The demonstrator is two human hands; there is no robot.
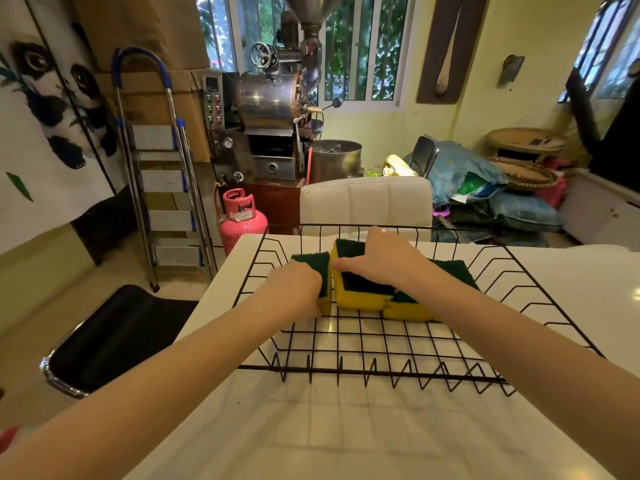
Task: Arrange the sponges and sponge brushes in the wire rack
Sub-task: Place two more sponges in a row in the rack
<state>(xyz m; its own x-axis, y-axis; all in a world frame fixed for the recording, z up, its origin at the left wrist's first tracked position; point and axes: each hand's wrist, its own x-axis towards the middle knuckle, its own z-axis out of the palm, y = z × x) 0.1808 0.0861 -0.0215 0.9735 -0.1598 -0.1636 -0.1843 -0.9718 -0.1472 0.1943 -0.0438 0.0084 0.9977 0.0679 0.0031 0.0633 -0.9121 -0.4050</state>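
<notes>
A black wire rack (381,344) sits on the white table. Inside it, towards the back, lie yellow sponges with dark green scouring tops. My left hand (294,287) grips the leftmost sponge (320,268) at the rack's left side. Touching it on the right is a middle sponge (360,296), and my right hand (375,261) presses down on its green top, fingers curled over its left edge. A third sponge (415,310) lies partly under my right forearm on the right. No sponge brushes are in sight.
The white table (329,427) runs towards me in front of the rack. A white chair back (367,202) stands behind the table. A black stool (114,337) is at the left, with a pink gas cylinder (242,220) and a stepladder (166,188) beyond.
</notes>
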